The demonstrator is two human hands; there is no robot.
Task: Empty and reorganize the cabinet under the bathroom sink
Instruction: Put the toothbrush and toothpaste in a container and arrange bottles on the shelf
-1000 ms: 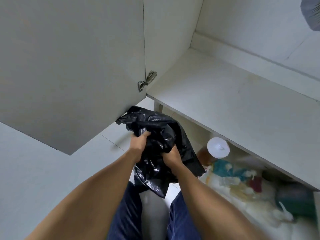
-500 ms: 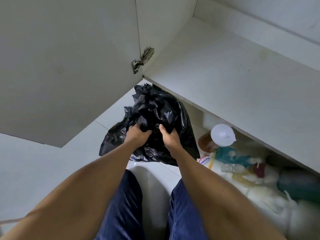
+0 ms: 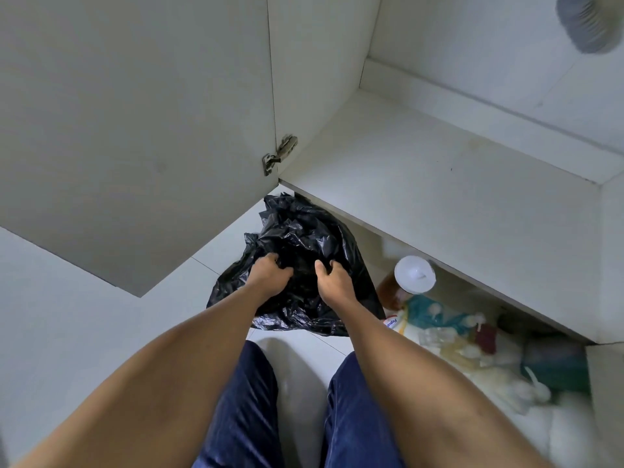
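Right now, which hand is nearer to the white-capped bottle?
The right hand, gripping the bag on the side toward the bottle, with a gap between them. The left hand grips the bag farther off, beyond the right one.

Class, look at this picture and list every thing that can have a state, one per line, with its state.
cabinet door: swung open
black bag: crumpled, held by both hands
left hand: grips the black bag
right hand: grips the black bag
brown bottle: closed, white lid on
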